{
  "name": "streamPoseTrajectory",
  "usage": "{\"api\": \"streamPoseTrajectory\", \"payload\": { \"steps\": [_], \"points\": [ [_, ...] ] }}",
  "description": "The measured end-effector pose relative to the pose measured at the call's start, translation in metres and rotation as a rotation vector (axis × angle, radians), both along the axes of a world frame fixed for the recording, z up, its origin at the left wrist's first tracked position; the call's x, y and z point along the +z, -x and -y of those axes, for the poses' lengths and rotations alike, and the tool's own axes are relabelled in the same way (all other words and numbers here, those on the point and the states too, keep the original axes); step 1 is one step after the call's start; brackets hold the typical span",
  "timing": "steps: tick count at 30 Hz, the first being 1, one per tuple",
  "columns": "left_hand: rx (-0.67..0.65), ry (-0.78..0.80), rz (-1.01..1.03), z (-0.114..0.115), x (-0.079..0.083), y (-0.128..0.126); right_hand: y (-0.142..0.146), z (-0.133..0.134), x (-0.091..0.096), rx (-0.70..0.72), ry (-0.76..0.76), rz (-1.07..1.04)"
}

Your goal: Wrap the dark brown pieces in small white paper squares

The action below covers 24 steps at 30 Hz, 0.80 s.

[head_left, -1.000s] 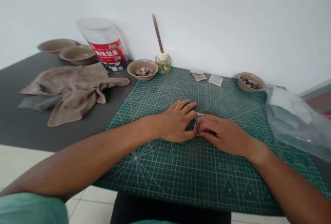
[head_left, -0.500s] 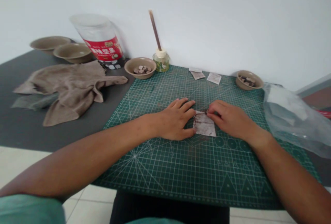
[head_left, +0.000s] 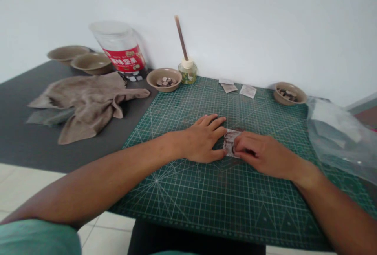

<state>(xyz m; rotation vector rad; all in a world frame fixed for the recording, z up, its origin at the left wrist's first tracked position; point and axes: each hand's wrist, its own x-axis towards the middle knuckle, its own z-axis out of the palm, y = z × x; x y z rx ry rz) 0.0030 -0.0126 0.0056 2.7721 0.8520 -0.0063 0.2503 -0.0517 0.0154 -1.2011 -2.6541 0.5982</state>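
Though half under the right hand (head_left: 265,157), probably a paper packet (head_left: 229,143)

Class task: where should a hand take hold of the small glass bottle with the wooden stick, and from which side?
Grip the bottle's glass body from the front, over the cutting mat. It stands upright and narrow; the wooden stick leans up from its cap, and a bowl sits close on its left.
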Motion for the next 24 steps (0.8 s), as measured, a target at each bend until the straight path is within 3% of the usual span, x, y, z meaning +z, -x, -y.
{"api": "streamPoseTrajectory", "payload": {
  "steps": [6, 10, 16, 21, 24],
  "points": [
    [0.015, -0.023, 0.0, 0.0, -0.001, 0.0, -0.006, -0.007, 0.001, -0.202, -0.136, 0.057],
    [0.006, -0.003, -0.01, 0.0, 0.0, 0.0, 0.0, 0.001, 0.0, -0.019, -0.026, 0.032],
    [0.022, -0.024, -0.004, 0.001, -0.001, 0.0, 0.004, -0.006, -0.004, -0.197, -0.162, 0.06],
    [-0.002, -0.012, 0.007, 0.0, -0.002, 0.0, 0.008, 0.0, -0.001, -0.029, -0.031, -0.008],
    [0.001, -0.017, 0.004, 0.0, -0.002, 0.0, 0.011, -0.001, -0.002, -0.092, -0.087, 0.017]
  ]
}}
